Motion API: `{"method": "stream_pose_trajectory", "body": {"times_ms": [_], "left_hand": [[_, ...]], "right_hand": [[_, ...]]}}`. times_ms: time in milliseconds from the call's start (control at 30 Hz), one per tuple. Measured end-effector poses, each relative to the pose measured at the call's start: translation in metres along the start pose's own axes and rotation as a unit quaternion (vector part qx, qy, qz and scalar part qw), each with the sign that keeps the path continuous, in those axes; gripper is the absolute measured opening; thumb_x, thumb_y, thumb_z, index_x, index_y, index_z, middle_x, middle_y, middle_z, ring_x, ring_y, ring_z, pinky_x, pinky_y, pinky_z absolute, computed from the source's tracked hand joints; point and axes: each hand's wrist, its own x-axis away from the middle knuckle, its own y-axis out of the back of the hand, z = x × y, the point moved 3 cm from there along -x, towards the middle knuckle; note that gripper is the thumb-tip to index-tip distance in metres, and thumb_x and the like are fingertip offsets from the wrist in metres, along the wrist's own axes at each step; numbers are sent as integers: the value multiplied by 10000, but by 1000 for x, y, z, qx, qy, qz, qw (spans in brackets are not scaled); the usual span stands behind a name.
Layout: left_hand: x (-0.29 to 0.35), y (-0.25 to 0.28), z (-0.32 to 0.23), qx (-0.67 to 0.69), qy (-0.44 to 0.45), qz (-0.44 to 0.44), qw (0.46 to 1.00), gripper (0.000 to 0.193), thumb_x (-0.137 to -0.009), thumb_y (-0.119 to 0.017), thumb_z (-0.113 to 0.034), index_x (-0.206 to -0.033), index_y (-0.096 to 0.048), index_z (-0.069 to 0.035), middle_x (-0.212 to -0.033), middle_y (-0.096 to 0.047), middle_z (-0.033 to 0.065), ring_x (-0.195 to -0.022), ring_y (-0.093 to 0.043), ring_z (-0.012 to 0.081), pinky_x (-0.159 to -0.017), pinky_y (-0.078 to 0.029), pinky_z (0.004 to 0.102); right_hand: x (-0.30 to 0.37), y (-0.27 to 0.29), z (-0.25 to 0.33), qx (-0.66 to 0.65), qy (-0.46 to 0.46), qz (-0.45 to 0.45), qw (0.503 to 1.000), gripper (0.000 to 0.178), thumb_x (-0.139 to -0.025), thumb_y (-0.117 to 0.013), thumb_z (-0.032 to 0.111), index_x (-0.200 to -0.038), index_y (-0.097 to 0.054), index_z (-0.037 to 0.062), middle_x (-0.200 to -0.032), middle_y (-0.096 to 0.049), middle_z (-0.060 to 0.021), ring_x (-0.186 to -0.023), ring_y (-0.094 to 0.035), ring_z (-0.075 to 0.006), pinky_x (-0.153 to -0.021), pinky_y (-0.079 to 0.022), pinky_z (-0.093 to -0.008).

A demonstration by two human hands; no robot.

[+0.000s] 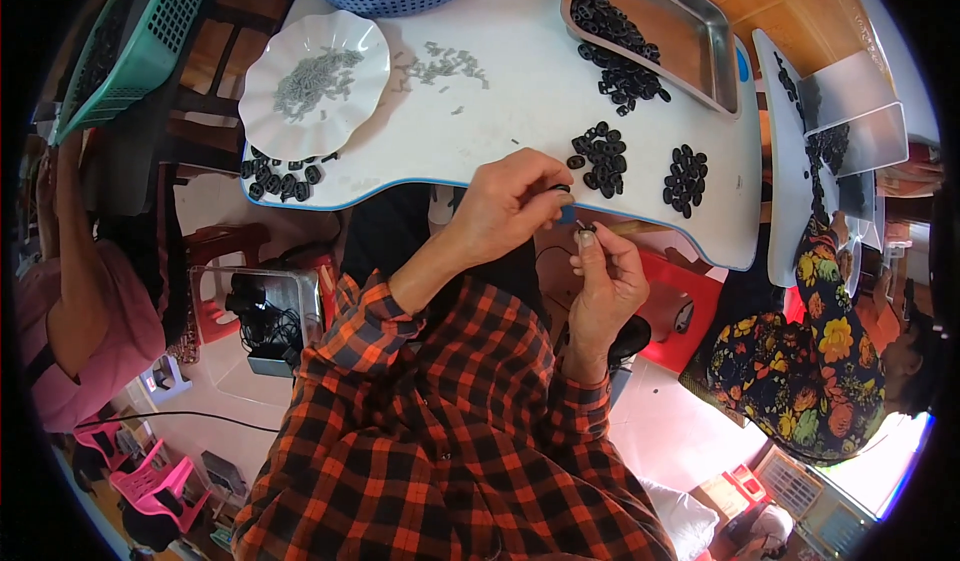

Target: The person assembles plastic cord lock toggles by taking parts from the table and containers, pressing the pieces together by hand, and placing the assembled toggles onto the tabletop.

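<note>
A single head-worn fisheye view looks steeply down from above the person's own chest, close over both forearms, facing the white bench (520, 91) ahead. Straight edges bow toward the dark round rim, where neighbouring workers sit at either side.

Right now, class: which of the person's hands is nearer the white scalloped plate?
Left. The left hand is at the table edge, right of the white scalloped plate; the right hand is lower and farther right.

Orange-and-black plaid shirt, long sleeves pushed up the forearms
</note>
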Motion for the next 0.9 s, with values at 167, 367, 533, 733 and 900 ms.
{"method": "stream_pose_trajectory", "body": {"times_ms": [167, 367, 533, 733, 900], "left_hand": [[22, 12, 3, 378, 171, 30, 909, 272, -882, -561, 23, -1154, -566, 39, -910, -652, 103, -818, -653, 145, -733, -564, 262], [35, 18, 4, 425, 178, 5, 887, 308, -860, -578, 50, -1166, -549, 64, -911, -661, 124, -848, -659, 174, -770, -563, 284], [41, 23, 6, 424, 161, 8, 891, 317, -864, -577, 42, -1175, -530, 82, -974, -644, 134, -882, -653, 174, -782, -571, 290], [47, 27, 11, 423, 164, 8, 891, 308, -861, -581, 43, -1163, -536, 82, -999, -639, 144, -881, -652, 179, -769, -572, 288], [49, 29, 9, 443, 143, 3, 885, 297, -860, -582, 44, -1151, -542, 81, -1005, -638, 144, -879, -649, 179, -761, -572, 283]], "right_hand": [[2, -11, 8, -86, -14, 20, 996, 111, -831, -657, 14, -940, -638, 1, -800, -641, -23, -622, -562, -43, -548, -428, -158], [7, -24, 16, -86, -22, 52, 995, 109, -832, -655, 10, -938, -638, 0, -788, -641, -25, -608, -560, -43, -540, -422, -149], [12, -31, 17, -69, -6, 68, 995, 113, -831, -659, 19, -940, -641, -6, -793, -641, -34, -613, -567, -53, -544, -435, -162], [15, -36, 16, -47, -5, 82, 996, 112, -831, -655, 18, -939, -643, -12, -791, -641, -39, -628, -575, -62, -558, -447, -174], [17, -41, 18, -41, -9, 95, 995, 112, -833, -653, 20, -939, -641, -15, -784, -638, -38, -635, -573, -63, -566, -445, -175]]}}
